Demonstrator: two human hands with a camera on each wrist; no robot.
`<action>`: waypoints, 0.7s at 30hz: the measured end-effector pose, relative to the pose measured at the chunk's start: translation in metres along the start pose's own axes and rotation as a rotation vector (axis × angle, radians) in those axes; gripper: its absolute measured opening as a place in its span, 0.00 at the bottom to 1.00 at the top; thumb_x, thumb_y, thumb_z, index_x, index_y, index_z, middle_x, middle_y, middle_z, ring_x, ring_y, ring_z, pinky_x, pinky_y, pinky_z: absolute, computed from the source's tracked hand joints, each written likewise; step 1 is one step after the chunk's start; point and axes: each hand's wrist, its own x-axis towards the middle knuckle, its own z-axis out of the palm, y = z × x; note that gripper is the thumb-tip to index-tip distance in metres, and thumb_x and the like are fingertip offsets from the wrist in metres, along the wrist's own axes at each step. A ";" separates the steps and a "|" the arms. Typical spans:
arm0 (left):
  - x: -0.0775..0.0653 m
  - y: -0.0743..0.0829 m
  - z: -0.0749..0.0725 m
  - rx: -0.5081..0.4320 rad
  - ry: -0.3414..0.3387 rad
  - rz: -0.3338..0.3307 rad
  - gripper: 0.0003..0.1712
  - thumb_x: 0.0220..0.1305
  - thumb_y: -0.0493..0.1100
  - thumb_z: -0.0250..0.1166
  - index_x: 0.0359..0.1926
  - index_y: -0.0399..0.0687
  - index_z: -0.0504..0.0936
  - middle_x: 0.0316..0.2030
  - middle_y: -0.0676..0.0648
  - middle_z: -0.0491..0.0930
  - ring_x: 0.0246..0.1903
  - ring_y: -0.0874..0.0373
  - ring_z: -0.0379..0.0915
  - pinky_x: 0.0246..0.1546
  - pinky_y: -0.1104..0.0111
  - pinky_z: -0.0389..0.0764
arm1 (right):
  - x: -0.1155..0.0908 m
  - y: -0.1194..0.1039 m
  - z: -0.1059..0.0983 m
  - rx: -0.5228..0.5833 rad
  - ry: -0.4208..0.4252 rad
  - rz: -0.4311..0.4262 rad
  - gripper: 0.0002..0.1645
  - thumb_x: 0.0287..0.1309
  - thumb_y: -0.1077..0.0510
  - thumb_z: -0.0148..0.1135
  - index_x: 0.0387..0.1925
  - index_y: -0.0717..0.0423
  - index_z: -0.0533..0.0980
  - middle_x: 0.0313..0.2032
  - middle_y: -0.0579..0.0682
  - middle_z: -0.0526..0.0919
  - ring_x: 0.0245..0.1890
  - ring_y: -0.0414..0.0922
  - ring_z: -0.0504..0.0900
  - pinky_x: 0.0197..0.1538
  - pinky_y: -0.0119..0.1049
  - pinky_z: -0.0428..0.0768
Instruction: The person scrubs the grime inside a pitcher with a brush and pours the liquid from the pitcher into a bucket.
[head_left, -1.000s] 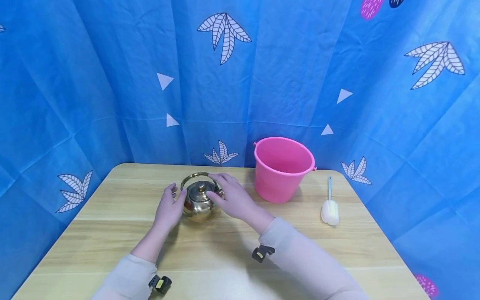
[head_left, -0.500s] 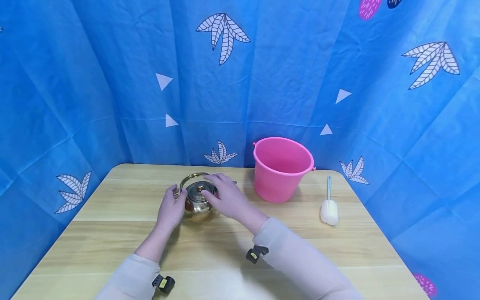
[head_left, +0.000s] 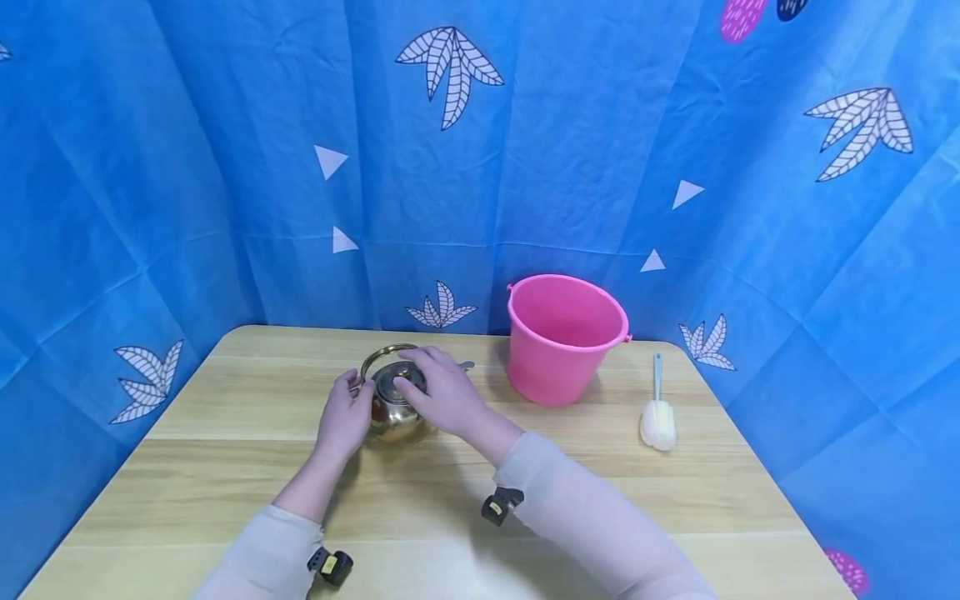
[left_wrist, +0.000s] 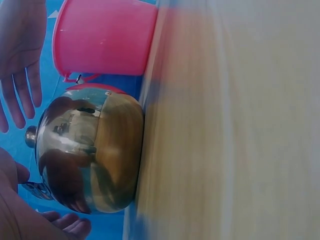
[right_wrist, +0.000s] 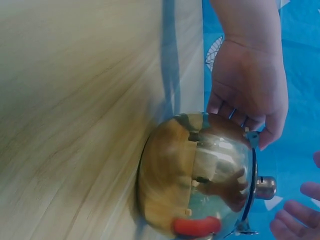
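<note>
Grip: person's left hand (head_left: 344,423), thumb and fingers parted, beside brass kettle (head_left: 393,422), contact unclear; right hand (head_left: 446,396), fingers extended, over lid (head_left: 387,388); pink bucket (head_left: 553,373) nearby.

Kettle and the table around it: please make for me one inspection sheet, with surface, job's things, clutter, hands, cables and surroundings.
Surface: light wood-grain table.
Job's things: shiny brass-coloured kettle, upright, lid on.
Clutter: pink bucket upright, right of the kettle near the back edge; white-headed brush lying farther right.
Left hand: at the kettle's left side; grip unclear.
Right hand: over the lid, fingers extended, not gripping the knob.
Cables: nothing seen.
Surroundings: blue patterned curtain behind and at both sides.
</note>
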 end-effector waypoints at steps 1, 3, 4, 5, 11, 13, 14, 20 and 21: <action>0.000 0.000 0.000 0.000 0.000 -0.001 0.39 0.78 0.53 0.46 0.76 0.31 0.48 0.72 0.30 0.58 0.70 0.37 0.58 0.71 0.45 0.56 | 0.000 0.000 0.000 -0.003 0.002 0.003 0.31 0.71 0.42 0.54 0.68 0.52 0.70 0.64 0.52 0.75 0.64 0.49 0.73 0.67 0.46 0.71; 0.001 0.001 0.001 -0.001 0.002 -0.003 0.39 0.78 0.53 0.46 0.76 0.31 0.49 0.72 0.31 0.59 0.70 0.37 0.58 0.71 0.45 0.56 | 0.001 0.000 0.001 -0.005 0.004 0.008 0.30 0.72 0.42 0.53 0.68 0.52 0.70 0.64 0.52 0.75 0.64 0.49 0.73 0.67 0.46 0.71; 0.001 0.002 0.001 0.000 0.003 -0.001 0.39 0.78 0.53 0.46 0.76 0.31 0.49 0.72 0.31 0.59 0.70 0.37 0.59 0.71 0.45 0.56 | 0.002 0.001 0.001 -0.007 0.006 0.009 0.30 0.72 0.42 0.53 0.68 0.52 0.71 0.64 0.51 0.75 0.64 0.49 0.73 0.67 0.46 0.70; 0.001 0.002 0.002 0.001 0.004 0.000 0.38 0.78 0.52 0.46 0.76 0.31 0.49 0.72 0.30 0.59 0.69 0.36 0.59 0.71 0.45 0.56 | 0.002 0.001 0.001 -0.006 0.006 0.012 0.30 0.72 0.43 0.53 0.68 0.52 0.71 0.64 0.51 0.75 0.64 0.49 0.73 0.67 0.46 0.70; 0.001 0.004 0.003 -0.008 0.001 0.016 0.36 0.78 0.50 0.47 0.74 0.29 0.54 0.70 0.29 0.61 0.68 0.35 0.60 0.70 0.44 0.58 | 0.005 -0.002 0.002 -0.019 0.010 0.025 0.30 0.71 0.44 0.56 0.67 0.53 0.71 0.64 0.52 0.75 0.64 0.50 0.73 0.68 0.46 0.69; 0.001 0.003 0.004 -0.009 0.001 0.018 0.35 0.77 0.50 0.47 0.72 0.29 0.56 0.68 0.29 0.63 0.67 0.35 0.61 0.70 0.44 0.58 | 0.006 -0.003 0.003 -0.032 0.008 0.024 0.30 0.71 0.44 0.56 0.67 0.53 0.71 0.64 0.53 0.75 0.64 0.50 0.73 0.68 0.45 0.70; 0.002 0.003 0.004 -0.004 0.001 0.019 0.34 0.77 0.50 0.47 0.72 0.29 0.57 0.68 0.28 0.64 0.67 0.35 0.62 0.70 0.44 0.59 | 0.006 -0.004 0.004 -0.038 0.007 0.023 0.30 0.71 0.44 0.56 0.67 0.53 0.71 0.64 0.53 0.75 0.64 0.50 0.74 0.68 0.45 0.70; 0.001 0.001 0.005 0.026 0.002 0.026 0.34 0.77 0.50 0.46 0.71 0.27 0.58 0.66 0.27 0.65 0.67 0.33 0.61 0.69 0.43 0.59 | 0.008 -0.005 0.008 -0.057 -0.003 0.028 0.29 0.70 0.45 0.57 0.67 0.53 0.72 0.63 0.52 0.75 0.64 0.49 0.73 0.68 0.44 0.70; 0.000 0.000 0.005 0.030 0.001 0.027 0.34 0.78 0.50 0.46 0.71 0.27 0.58 0.66 0.27 0.65 0.67 0.33 0.61 0.69 0.43 0.59 | 0.009 -0.005 0.009 -0.056 -0.005 0.033 0.29 0.70 0.45 0.57 0.67 0.52 0.72 0.63 0.52 0.75 0.64 0.49 0.73 0.68 0.43 0.70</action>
